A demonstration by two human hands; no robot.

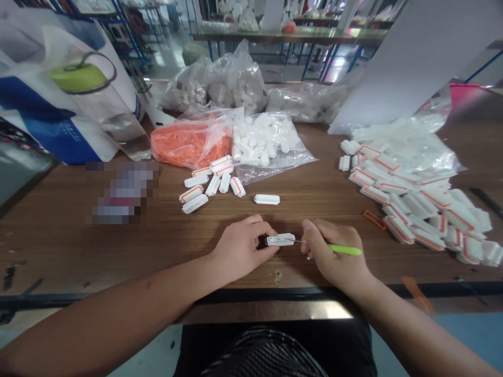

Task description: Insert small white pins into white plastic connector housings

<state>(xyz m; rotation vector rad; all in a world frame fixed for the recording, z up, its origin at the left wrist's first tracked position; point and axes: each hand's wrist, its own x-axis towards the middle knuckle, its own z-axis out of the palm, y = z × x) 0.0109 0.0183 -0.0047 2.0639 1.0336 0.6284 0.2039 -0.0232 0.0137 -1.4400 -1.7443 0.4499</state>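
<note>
My left hand (pixel 241 248) pinches one end of a small white plastic housing (pixel 281 240) with rows of tiny holes in its face. In my right hand (pixel 334 254) is a thin metal pick with a lime-green handle (pixel 346 250). The pick's tip reaches the housing's right part; whether it enters a hole is too small to tell. Just beyond my hands lies a single white plastic piece (pixel 267 199). A loose group of similar pieces, some with orange strips (pixel 191 194), sits farther left.
Bags of orange parts (pixel 192 141) and white parts (pixel 263 137) stand behind. At right is a heap of white pieces with orange edging (pixel 416 204), beside a loose orange ring (pixel 374 220). A clear bottle with a green lid (pixel 80 77) leans at left.
</note>
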